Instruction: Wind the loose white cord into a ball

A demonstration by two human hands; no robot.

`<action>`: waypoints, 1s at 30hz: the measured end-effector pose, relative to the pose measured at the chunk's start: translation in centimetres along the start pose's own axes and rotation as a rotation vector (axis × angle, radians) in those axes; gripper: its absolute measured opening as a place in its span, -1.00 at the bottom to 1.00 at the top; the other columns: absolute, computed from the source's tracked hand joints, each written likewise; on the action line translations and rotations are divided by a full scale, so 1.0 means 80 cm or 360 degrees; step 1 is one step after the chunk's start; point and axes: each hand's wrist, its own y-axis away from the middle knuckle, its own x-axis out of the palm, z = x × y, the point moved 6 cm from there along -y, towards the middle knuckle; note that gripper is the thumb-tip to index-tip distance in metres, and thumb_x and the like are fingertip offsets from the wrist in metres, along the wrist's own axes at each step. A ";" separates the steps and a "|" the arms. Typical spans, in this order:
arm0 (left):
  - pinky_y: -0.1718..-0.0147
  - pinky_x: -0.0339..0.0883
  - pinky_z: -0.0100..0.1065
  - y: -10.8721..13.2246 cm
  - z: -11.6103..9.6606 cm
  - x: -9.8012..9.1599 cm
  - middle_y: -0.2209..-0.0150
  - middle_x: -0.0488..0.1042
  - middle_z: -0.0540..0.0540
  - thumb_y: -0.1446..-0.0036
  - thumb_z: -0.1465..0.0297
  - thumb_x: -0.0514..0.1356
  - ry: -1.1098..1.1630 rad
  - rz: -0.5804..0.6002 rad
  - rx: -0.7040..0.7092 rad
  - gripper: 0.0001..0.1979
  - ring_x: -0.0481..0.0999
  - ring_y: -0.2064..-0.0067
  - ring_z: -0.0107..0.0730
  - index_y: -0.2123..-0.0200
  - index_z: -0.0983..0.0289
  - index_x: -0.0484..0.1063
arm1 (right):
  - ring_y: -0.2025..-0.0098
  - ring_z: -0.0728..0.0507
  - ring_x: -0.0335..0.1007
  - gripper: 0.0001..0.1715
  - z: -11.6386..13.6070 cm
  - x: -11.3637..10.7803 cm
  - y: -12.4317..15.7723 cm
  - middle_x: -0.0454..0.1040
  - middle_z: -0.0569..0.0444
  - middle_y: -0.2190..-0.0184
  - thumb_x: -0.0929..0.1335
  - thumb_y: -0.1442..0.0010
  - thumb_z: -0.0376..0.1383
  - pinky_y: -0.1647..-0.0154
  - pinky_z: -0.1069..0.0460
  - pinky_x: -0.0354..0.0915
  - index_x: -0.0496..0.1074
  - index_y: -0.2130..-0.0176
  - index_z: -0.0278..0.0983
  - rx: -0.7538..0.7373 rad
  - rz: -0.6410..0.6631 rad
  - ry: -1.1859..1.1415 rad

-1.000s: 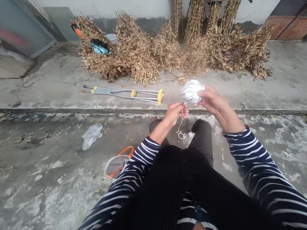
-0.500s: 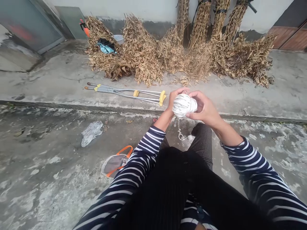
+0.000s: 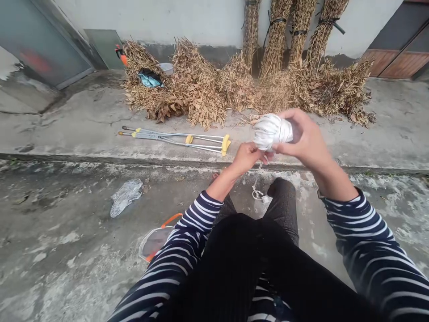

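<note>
A ball of white cord (image 3: 271, 132) is gripped at its right side by my right hand (image 3: 303, 136), thumb in front and fingers over the top. My left hand (image 3: 250, 156) is just below and left of the ball, its fingers pinched on the white strand that comes from it. The loose strand (image 3: 257, 191) hangs between my knees to the ground, where a small tangle lies near my foot. My left fingertips are partly hidden.
Metal crutches (image 3: 174, 137) with yellow pads lie on the raised concrete step (image 3: 80, 129). Dried plant stalks (image 3: 201, 89) are heaped along the wall, with tied bundles (image 3: 276, 36) upright behind. A clear plastic bag (image 3: 126, 197) and an orange-handled bag (image 3: 156, 241) lie at left.
My right hand has lifted the ball up and to the right. My left hand has come off the ball's left side and moved below it, onto the strand. The view has tilted slightly up.
</note>
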 end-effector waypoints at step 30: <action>0.12 0.66 -0.14 -0.003 -0.016 -0.009 0.11 0.66 0.29 -0.25 0.04 0.37 0.0357 0.0009 -0.0242 -0.57 0.67 -0.09 0.02 0.11 0.31 0.56 | -0.45 -0.48 0.15 -0.21 -0.028 0.007 -0.017 0.39 -0.05 -0.30 0.65 0.04 -0.32 -0.43 -0.40 0.28 0.51 -0.16 -0.04 -0.0121 0.0041 0.0385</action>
